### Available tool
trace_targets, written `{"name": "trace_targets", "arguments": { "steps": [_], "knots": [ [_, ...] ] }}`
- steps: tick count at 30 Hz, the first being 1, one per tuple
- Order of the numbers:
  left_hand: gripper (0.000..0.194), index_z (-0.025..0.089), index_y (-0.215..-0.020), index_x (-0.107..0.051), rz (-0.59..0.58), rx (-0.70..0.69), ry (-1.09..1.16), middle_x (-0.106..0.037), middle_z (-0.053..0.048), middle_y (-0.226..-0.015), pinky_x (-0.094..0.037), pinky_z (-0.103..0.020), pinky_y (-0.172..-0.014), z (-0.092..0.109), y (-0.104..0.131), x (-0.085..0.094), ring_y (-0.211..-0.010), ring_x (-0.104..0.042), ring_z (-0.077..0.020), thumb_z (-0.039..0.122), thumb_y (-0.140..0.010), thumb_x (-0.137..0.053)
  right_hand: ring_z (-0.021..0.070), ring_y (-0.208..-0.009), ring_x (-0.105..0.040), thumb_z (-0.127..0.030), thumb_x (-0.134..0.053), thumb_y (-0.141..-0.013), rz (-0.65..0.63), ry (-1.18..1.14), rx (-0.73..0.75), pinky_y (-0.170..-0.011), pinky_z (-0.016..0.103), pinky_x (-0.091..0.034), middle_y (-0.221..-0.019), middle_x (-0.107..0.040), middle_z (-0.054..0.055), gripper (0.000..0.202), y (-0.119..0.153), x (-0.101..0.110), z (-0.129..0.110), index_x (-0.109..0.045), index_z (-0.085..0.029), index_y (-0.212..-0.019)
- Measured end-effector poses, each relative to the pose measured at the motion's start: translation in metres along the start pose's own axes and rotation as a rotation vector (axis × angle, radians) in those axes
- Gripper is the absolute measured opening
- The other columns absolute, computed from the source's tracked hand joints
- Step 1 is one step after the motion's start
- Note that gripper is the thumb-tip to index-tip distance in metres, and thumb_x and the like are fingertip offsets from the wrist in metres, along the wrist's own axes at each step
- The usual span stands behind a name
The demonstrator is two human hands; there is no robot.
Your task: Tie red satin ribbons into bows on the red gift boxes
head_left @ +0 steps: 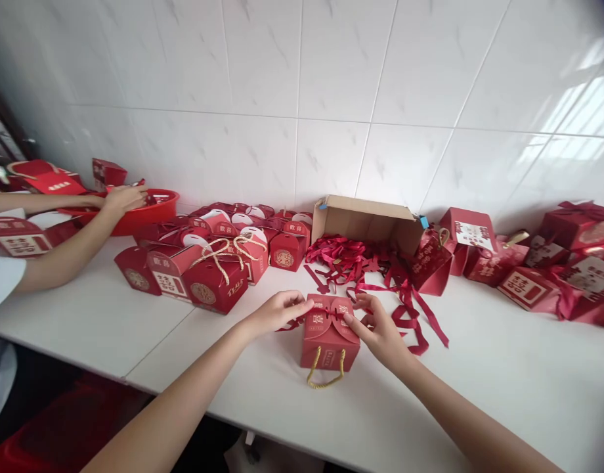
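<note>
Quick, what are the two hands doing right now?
Left hand: fingers pinched on the red ribbon at the top of the red gift box.
Right hand: fingers pinched on the same ribbon at the box's other side.

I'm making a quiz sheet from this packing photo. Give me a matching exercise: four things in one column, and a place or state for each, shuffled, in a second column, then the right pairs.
Things:
1. small red paper gift box with a gold cord handle
2. brown cardboard carton
3. red plastic basin
4. loose red ribbons

Places or states:
A. lying on its side by the tiled wall, open
B. far left, under another person's hand
C. between the person's left hand and right hand
D. spilled in a heap on the white table

Pairs: 1-C, 2-A, 3-B, 4-D
</note>
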State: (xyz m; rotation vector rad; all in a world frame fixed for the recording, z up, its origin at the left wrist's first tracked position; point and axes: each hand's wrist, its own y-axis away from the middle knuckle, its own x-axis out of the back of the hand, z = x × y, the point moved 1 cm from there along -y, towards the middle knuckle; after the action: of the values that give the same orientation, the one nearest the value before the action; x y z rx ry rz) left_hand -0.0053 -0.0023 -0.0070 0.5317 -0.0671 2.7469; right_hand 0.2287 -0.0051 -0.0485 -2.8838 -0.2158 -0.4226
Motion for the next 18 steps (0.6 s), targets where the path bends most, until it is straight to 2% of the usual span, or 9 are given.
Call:
{"name": "trace_targets", "arguments": {
  "steps": [2,4,8,10,14,18],
  "knots": [
    [0.039,0.017,-0.07,-0.05,-0.109,0.015,0.043,-0.052,0.002,-0.065,-0.038,-0.023,-0.052,0.001,-0.008,0.001,-0.055,-0.05,-0.0112,0.055,-0.074,-0.06,0.0127,-0.064,-0.052,-0.054,-0.066,-0.073,-0.053,-0.055,-0.103,-0.059,0.027,-0.043,-0.103,-0.058,0.006,0.055,-0.001,0.004,0.001,-0.049,-0.022,-0.115],
    [0.039,0.017,-0.069,-0.051,-0.176,0.008,0.072,-0.052,0.002,-0.064,-0.036,-0.023,-0.049,0.0,-0.014,0.002,-0.052,-0.048,-0.0103,0.054,-0.073,-0.062,0.0109,-0.062,-0.05,-0.057,-0.062,-0.076,-0.102,-0.108,-0.174,-0.055,0.024,-0.039,-0.09,-0.059,0.003,0.044,-0.001,0.01,0.003,-0.057,-0.02,-0.101],
    [0.041,0.017,-0.062,-0.049,-0.257,-0.006,0.125,-0.036,0.007,-0.053,-0.021,-0.023,-0.044,-0.009,-0.024,0.001,-0.044,-0.031,-0.0065,0.054,-0.074,-0.062,0.0075,-0.05,-0.038,-0.063,-0.048,-0.082,-0.068,-0.25,-0.198,-0.048,0.022,-0.028,-0.062,-0.051,-0.001,0.05,0.001,0.013,0.013,-0.06,-0.016,-0.071],
    [0.042,0.017,-0.062,-0.049,-0.291,0.002,0.158,-0.03,0.007,-0.053,-0.016,-0.023,-0.044,-0.012,-0.028,-0.001,-0.044,-0.024,-0.006,0.055,-0.074,-0.062,0.0086,-0.051,-0.04,-0.064,-0.052,-0.08,-0.019,-0.283,-0.172,-0.049,0.023,-0.029,-0.058,-0.05,-0.001,0.05,0.0,0.008,0.02,-0.059,-0.016,-0.066],
    [0.04,0.016,-0.062,-0.05,-0.341,0.023,0.217,-0.031,0.006,-0.056,-0.012,-0.025,-0.046,-0.014,-0.033,-0.005,-0.047,-0.021,-0.0057,0.051,-0.072,-0.066,0.0112,-0.054,-0.044,-0.067,-0.054,-0.075,0.063,-0.293,-0.163,-0.052,0.024,-0.032,-0.06,-0.055,0.0,0.054,-0.004,-0.003,0.034,-0.058,-0.016,-0.061],
    [0.043,0.017,-0.06,-0.043,-0.303,0.038,0.302,-0.028,0.007,-0.055,-0.01,-0.026,-0.047,-0.016,-0.035,-0.006,-0.047,-0.019,-0.0054,0.05,-0.07,-0.069,0.0108,-0.052,-0.042,-0.069,-0.057,-0.072,0.093,-0.296,-0.165,-0.052,0.025,-0.032,-0.055,-0.053,0.0,0.055,-0.005,-0.001,0.038,-0.053,-0.017,-0.054]
  ]
}}
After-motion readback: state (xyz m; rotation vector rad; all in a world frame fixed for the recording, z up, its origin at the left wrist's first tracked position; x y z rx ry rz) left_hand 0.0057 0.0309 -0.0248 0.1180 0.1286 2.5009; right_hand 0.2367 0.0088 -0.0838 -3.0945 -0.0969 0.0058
